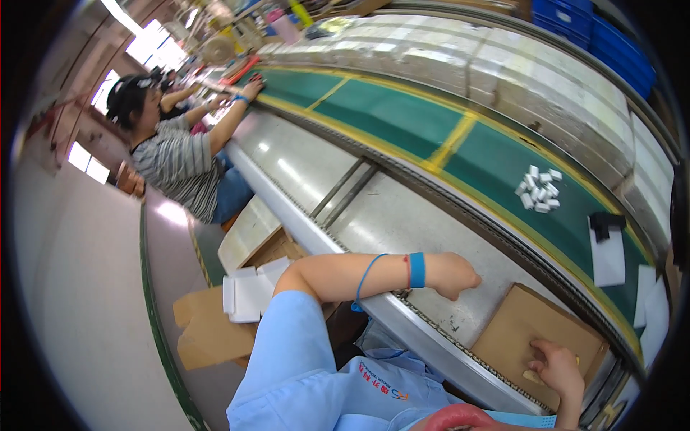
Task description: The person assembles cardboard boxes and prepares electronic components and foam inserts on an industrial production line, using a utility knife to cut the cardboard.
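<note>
My left hand (454,275) is closed, its fingers curled in, above the grey metal work surface (388,223). Whatever it may hold is hidden. A blue wrist strap (416,270) with a thin cord goes round that wrist. Over a brown cardboard sheet (507,327) at the lower right is my right hand (559,368). Its index finger and thumb are apart, and I see nothing held between them. Small yellowish bits show at its fingers, too blurred to name.
A green conveyor belt (388,115) with yellow lines runs beyond the work surface. It carries a cluster of small white blocks (537,188), a black piece (606,224) and white sheets (608,258). Cardboard (205,327) and a white tray (248,296) lie left. Another person (176,158) works farther along.
</note>
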The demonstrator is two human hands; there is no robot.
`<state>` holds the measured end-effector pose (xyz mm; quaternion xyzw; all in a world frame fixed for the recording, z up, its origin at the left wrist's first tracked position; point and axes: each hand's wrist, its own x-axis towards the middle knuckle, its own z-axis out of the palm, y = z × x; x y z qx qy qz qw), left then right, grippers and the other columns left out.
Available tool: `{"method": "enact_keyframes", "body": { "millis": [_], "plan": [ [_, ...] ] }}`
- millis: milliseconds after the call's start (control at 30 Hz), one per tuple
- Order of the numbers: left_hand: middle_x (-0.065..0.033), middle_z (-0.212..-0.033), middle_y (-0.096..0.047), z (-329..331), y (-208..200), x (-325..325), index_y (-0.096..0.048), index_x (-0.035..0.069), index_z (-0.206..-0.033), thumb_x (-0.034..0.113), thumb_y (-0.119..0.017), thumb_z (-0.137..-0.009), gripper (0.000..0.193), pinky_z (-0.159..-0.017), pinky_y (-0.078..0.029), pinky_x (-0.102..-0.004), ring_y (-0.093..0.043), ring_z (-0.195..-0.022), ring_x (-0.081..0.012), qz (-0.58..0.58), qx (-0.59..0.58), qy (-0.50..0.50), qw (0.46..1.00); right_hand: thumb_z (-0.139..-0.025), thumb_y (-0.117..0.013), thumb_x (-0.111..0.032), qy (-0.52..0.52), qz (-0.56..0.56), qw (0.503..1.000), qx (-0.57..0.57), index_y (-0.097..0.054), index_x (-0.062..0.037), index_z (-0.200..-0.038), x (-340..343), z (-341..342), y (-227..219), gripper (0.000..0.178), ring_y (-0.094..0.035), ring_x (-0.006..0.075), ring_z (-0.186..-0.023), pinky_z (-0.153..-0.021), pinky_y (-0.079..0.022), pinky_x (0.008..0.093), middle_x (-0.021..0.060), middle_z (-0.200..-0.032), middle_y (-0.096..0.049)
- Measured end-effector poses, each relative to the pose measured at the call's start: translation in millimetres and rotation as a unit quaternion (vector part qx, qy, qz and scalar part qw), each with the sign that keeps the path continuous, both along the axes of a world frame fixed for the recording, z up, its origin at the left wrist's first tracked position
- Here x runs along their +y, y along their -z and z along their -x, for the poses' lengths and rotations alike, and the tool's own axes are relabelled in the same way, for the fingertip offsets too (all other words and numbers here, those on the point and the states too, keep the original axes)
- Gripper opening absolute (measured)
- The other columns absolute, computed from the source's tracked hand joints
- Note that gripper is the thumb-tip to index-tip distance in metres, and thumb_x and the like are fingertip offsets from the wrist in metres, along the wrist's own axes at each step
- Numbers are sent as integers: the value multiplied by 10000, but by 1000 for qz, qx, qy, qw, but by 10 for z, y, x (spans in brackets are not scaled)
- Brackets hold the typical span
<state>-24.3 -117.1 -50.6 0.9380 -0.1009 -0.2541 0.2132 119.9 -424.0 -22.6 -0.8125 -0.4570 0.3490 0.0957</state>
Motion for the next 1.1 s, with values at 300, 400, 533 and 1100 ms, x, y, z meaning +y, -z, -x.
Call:
{"method": "enact_keyframes", "body": {
  "millis": [300,400,533,1100],
  "plan": [
    [-167,-973,-600,-49,38,-52,-477,49,-1129,147,-660,-740,441,-741,-463,-439,-582,-892,-363,30,11,10,999,-724,-659,-223,-57,-15,998,-29,-558,-80,-1096,-52,-73,-2,411,-586,324,-894,-762,-474,412,135,-962,-606],
    [-160,-996,-594,-44,38,-56,-472,62,-1148,149,-656,-746,451,-743,-464,-431,-578,-902,-361,41,8,10,999,-731,-653,-223,-62,17,998,-28,-556,-82,-1095,-61,-71,-30,402,-585,320,-901,-759,-477,411,132,-953,-605],
    [-155,-982,-588,-46,-16,-77,-506,57,-1085,146,-644,-756,368,-751,-468,-424,-578,-886,-358,59,-16,0,998,-735,-651,-224,-82,-6,996,-41,-559,-84,-1088,-61,-83,9,390,-591,311,-893,-742,-478,401,116,-968,-608],
    [-98,-722,-578,-83,-162,-180,-515,63,-963,60,-472,-860,111,-642,-473,-399,-571,-726,-329,138,-117,-64,981,-840,-544,-276,-83,-33,993,-79,-593,-82,-722,67,51,-253,232,-599,280,-698,-610,-466,373,86,-625,-573]
  ]
}}
